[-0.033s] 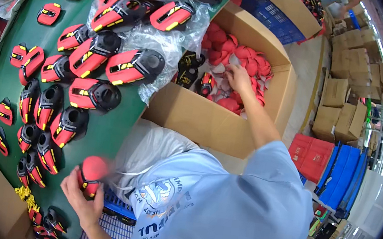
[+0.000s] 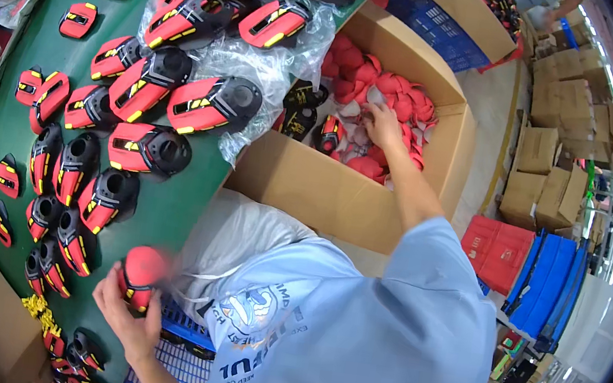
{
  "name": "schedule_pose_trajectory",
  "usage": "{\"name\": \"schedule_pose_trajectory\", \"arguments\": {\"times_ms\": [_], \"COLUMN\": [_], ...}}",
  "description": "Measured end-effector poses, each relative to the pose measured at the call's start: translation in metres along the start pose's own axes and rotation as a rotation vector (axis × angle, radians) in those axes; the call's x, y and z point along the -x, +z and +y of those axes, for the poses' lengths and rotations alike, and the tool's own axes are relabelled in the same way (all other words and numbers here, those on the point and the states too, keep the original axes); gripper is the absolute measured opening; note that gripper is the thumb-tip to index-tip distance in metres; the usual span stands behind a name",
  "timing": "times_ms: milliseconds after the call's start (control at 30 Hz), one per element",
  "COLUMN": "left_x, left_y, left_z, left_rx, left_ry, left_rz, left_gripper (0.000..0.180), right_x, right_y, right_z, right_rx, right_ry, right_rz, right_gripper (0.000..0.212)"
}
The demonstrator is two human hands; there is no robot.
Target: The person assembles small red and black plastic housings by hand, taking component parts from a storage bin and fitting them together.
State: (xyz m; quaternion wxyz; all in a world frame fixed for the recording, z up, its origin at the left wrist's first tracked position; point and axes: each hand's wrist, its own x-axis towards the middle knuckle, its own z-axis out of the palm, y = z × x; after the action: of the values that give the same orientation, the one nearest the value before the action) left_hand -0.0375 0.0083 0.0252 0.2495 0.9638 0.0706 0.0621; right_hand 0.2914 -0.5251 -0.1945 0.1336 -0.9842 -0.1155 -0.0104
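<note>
Left hand (image 2: pixel 126 316) has its fingers wrapped snug round a red and black plastic housing (image 2: pixel 141 276), held right at the near edge of the green table (image 2: pixel 165 208), while the right hand (image 2: pixel 382 126) is down in the cardboard box (image 2: pixel 338 188) with fingers loosely curled on the red caps (image 2: pixel 381 97), can't tell if it's actually got one. Not much free room on the table, it's packed with more red and black housings (image 2: pixel 150 86) and a crinkly clear plastic bag (image 2: pixel 260 69), with a blue crate (image 2: pixel 174 344) tucked just under the near edge. The held piece is rounded, mostly red with yellow marks, a bit blurred.

A red-and-black plastic housing (image 2: pixel 140 276) stands upright in the fingers above the green table's edge.
</note>
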Motion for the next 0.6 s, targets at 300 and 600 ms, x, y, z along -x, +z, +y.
{"name": "schedule_pose_trajectory", "arguments": {"times_ms": [300,600], "left_x": [-0.003,-0.006], "left_y": [0.005,0.006], "left_z": [0.003,-0.009], "left_rx": [-0.047,-0.037], "left_ry": [-0.06,0.005], "left_rz": [0.083,0.09], "left_gripper": [0.07,0.075], "right_x": [0.012,0.009], "right_y": [0.026,-0.022], "right_z": [0.022,0.037], "right_rx": [0.181,-0.57], "right_ry": [0.157,0.419], "right_rz": [-0.101,-0.072], "right_gripper": [0.027,0.046]}}
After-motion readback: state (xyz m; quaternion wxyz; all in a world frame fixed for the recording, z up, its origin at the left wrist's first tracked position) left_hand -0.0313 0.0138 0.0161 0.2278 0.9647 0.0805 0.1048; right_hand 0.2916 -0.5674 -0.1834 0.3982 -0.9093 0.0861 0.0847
